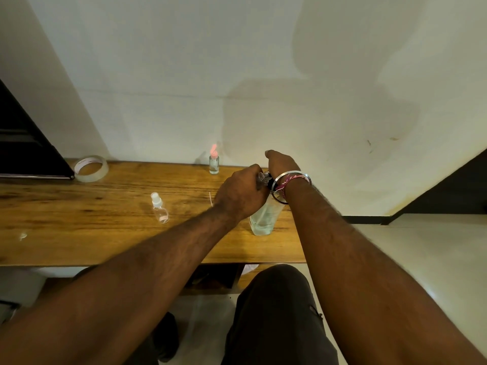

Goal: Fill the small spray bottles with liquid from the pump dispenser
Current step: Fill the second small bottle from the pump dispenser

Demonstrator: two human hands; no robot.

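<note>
A large clear pump dispenser (264, 218) with pale liquid stands near the right end of the wooden table (79, 222). My left hand (241, 192) is closed around a small clear bottle (262, 177) held at the dispenser's top, mostly hidden by my fingers. My right hand (280, 162) rests on the pump head from above, palm down, and hides the head. A small spray bottle (159, 208) with a white cap stands left of my left forearm. Another small bottle (214, 160) with a pink top stands at the back by the wall.
A roll of clear tape (91, 168) lies at the table's back left beside a dark panel (23, 143). A thin white tube (210, 198) lies on the wood near my left wrist. The table's right edge is just past the dispenser, with pale floor beyond.
</note>
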